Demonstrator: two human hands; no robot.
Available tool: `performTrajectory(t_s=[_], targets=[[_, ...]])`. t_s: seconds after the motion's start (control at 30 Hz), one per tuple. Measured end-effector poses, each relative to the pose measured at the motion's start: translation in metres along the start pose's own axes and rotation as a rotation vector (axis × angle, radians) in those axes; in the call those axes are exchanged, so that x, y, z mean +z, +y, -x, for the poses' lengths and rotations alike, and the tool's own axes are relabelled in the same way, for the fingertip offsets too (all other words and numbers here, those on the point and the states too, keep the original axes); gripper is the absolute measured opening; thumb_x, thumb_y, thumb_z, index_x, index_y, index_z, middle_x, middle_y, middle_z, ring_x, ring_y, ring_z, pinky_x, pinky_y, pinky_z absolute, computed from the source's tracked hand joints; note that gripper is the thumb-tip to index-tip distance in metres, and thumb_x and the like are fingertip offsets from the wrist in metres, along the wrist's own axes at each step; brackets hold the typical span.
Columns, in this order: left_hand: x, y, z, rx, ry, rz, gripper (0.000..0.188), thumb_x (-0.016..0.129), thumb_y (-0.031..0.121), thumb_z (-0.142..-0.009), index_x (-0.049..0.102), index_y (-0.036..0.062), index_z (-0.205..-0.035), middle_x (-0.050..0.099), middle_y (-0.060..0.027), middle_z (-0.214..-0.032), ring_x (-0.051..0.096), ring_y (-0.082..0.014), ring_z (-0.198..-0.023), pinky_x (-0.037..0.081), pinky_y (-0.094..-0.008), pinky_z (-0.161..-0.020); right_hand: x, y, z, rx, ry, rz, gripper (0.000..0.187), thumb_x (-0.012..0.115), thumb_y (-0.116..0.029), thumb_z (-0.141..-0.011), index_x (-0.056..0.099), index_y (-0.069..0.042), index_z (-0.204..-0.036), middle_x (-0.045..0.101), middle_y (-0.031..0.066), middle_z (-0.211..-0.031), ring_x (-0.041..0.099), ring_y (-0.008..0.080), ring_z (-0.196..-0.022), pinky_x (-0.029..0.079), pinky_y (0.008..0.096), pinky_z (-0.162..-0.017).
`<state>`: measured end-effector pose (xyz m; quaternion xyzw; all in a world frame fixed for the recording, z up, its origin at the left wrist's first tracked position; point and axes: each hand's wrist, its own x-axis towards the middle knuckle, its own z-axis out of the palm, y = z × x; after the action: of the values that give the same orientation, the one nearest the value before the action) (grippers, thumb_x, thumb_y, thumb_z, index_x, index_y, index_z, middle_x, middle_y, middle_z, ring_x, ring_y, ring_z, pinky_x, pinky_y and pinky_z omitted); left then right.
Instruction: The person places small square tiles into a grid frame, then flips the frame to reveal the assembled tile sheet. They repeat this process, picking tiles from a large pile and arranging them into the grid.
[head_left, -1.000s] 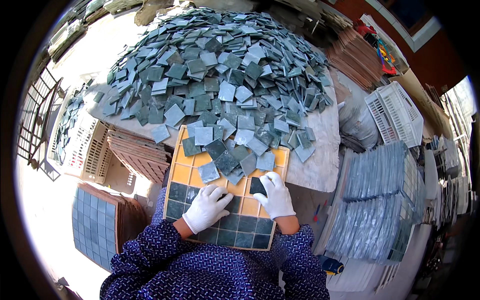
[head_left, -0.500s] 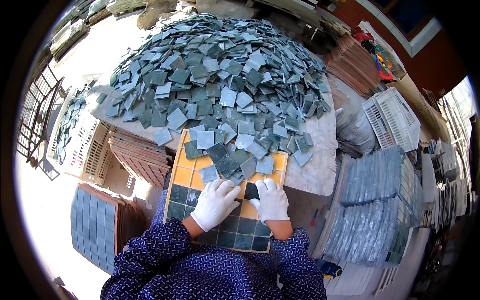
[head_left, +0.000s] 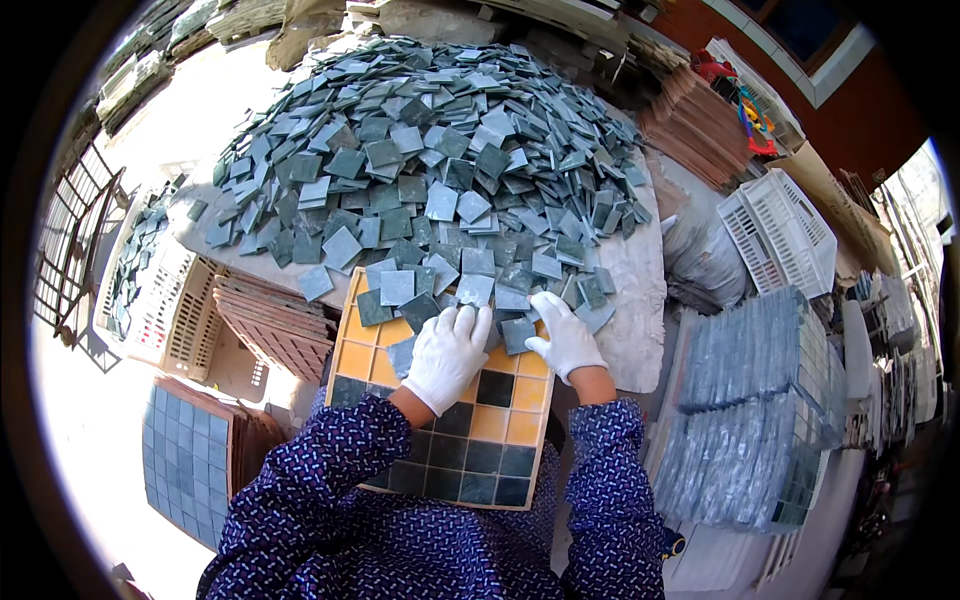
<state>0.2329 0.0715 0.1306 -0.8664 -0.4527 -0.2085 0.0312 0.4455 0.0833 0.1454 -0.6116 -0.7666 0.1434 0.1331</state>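
Both white-gloved hands have moved up the orange square grid tray [head_left: 372,362] to the loose grey-green square tiles [head_left: 440,190], left hand [head_left: 447,355] flat with spread fingers, right hand [head_left: 565,335] pressing one tile [head_left: 517,335].

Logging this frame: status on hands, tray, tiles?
Left hand flat on loose tiles over the tray. Right hand touching tiles at the pile edge. Tray near half filled; loose tiles cover its top.

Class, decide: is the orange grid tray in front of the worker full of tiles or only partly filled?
Partly filled. The orange grid tray has dark square tiles in its near rows, while several orange cells show bare.
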Motion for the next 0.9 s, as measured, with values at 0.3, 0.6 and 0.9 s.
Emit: performTrajectory(t_s=[0.3, 0.6, 0.9], targets=[[0.013, 0.015, -0.006, -0.063, -0.11, -0.1, 0.056, 0.076, 0.029, -0.068, 0.054, 0.0026, -0.111, 0.049, -0.0076, -0.098, 0.05, -0.0252, -0.097, 0.041, -0.0376, -0.076, -0.006, 0.024, -0.012, -0.117, -0.003, 0.092, 0.051, 0.072, -0.017, -0.077, 0.054, -0.017, -0.124, 0.048, 0.0094, -0.135, 0.056, 0.0313, -0.111, 0.048, 0.0406, -0.094], [-0.038, 0.001, 0.055, 0.018, -0.243, 0.57, 0.06, 0.076, 0.01, -0.066, 0.055, 0.009, -0.122, 0.053, -0.0119, -0.114, 0.05, -0.034, -0.106, 0.044, -0.0413, -0.091, -0.018, -0.012, 0.029, 0.133, 0.275, -0.329, 0.023, 0.065, -0.018, -0.084, 0.061, -0.009, -0.105, 0.067, 0.0138, -0.096, 0.064, 0.033, -0.092, 0.051, 0.0408, -0.077], [-0.021, 0.02, 0.088, 0.02, -0.362, 0.604, 0.059, 0.075, 0.017, -0.07, 0.052, 0.0076, -0.123, 0.05, -0.0132, -0.12, 0.053, -0.0347, -0.106, 0.046, -0.0428, -0.089, 0.014, -0.011, 0.117, 0.053, -0.074, -0.279, 0.025, 0.062, -0.019, -0.086, 0.062, -0.011, -0.109, 0.058, 0.0124, -0.104, 0.061, 0.0337, -0.092, 0.05, 0.041, -0.082]])
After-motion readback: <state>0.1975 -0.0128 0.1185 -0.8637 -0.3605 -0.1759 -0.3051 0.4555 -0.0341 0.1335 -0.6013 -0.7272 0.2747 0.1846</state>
